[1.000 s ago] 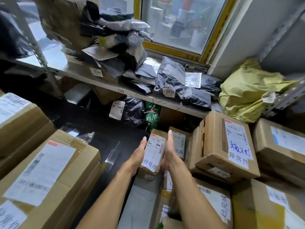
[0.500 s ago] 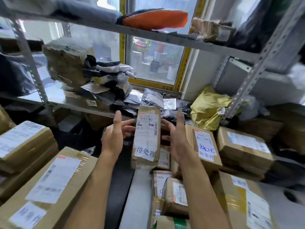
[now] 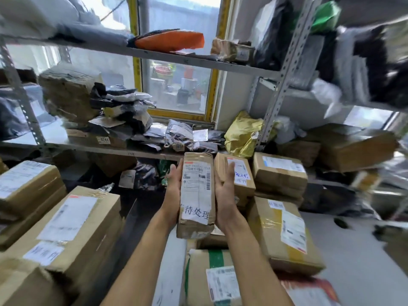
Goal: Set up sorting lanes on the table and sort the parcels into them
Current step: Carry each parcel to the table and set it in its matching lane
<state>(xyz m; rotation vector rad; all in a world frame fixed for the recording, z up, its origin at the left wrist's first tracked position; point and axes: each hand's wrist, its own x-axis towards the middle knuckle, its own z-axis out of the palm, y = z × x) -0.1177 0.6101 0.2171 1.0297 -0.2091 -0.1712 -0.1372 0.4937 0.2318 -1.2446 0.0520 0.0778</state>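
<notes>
We are holding a narrow brown parcel (image 3: 197, 193) upright in front of us, above the grey table (image 3: 353, 250), its label side facing us with a white slip of handwritten characters low on the front. Our left hand (image 3: 174, 191) is pressing flat against its left edge, fingers straight and together. Our right hand (image 3: 225, 195) is pressing against the right edge likewise, fingers extended. Nearest, a green-taped box (image 3: 212, 277) is lying below our forearms, and a large carton (image 3: 66, 228) is sitting to the left. Just beside the right hand, a yellow-taped box (image 3: 284, 233) is resting on the table. Behind the parcel, a box with blue writing (image 3: 239, 173) is standing. Farther back, a yellow bag (image 3: 242, 133) and dark mailers (image 3: 178, 135) are lying on the metal shelf (image 3: 110, 147), below a window (image 3: 176, 85).
</notes>
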